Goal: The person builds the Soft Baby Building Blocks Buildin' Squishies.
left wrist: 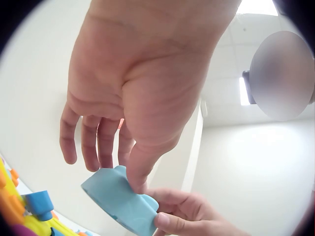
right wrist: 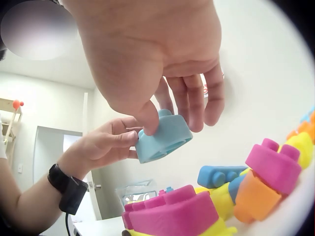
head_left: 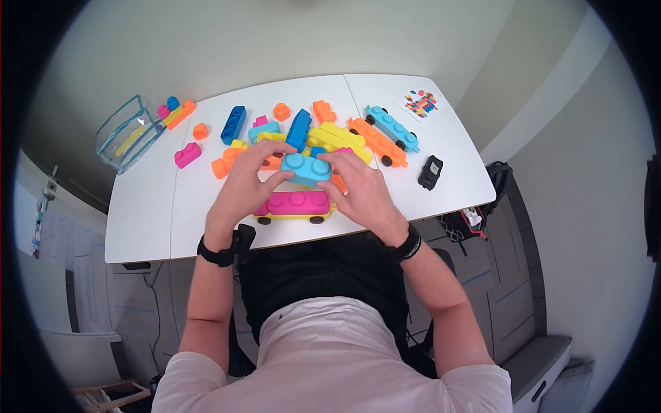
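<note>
Both hands hold a light blue toy building block (head_left: 306,169) above the table, its round studs facing up in the head view. My left hand (head_left: 242,180) grips its left end with thumb and fingers. At the other end, my right hand (head_left: 366,193) pinches it the same way. In the right wrist view, the hollow underside of the block (right wrist: 165,142) shows. Just below the hands stands a yellow wheeled base (head_left: 286,218) with a pink block (head_left: 297,203) on top. Behind the held block, a pile with a dark blue block (head_left: 299,129) and yellow pieces (head_left: 337,135) is partly hidden.
Orange (head_left: 380,143) and light blue wheeled bases (head_left: 394,128) sit at the right, near a black device (head_left: 431,172) and a picture card (head_left: 421,103). Loose blocks, including a pink one (head_left: 187,155), lie left. A clear container (head_left: 127,138) stands at the far left edge.
</note>
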A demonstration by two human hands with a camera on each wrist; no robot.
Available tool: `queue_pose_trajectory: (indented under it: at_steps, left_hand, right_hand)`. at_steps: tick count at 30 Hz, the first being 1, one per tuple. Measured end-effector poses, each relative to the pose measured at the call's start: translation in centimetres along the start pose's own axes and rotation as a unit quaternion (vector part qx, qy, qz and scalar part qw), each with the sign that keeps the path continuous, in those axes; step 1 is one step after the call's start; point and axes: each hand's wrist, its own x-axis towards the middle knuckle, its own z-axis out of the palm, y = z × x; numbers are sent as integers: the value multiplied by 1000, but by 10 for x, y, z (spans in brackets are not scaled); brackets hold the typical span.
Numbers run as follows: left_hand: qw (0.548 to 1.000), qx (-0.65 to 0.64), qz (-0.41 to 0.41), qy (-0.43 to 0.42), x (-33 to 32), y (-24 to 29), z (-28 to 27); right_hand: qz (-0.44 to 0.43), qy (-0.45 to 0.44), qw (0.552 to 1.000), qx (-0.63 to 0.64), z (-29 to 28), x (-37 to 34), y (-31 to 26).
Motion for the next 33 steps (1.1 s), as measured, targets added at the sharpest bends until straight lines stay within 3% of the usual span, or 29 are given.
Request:
queue_pose_trajectory:
  at_steps: [11, 21, 33]
  left_hand:
    - [997, 12, -44, -62, 1, -5, -4]
    - [998, 3, -17, -58, -2, -3, -4]
    - [983, 27, -94, -154, -3, -20, 5]
  right_hand:
    - [-17, -40, 999, 4, 3, -3, 10]
    - [30, -98, 995, 13, -9, 2, 3]
    - [17, -151, 988, -22, 2, -5, 5]
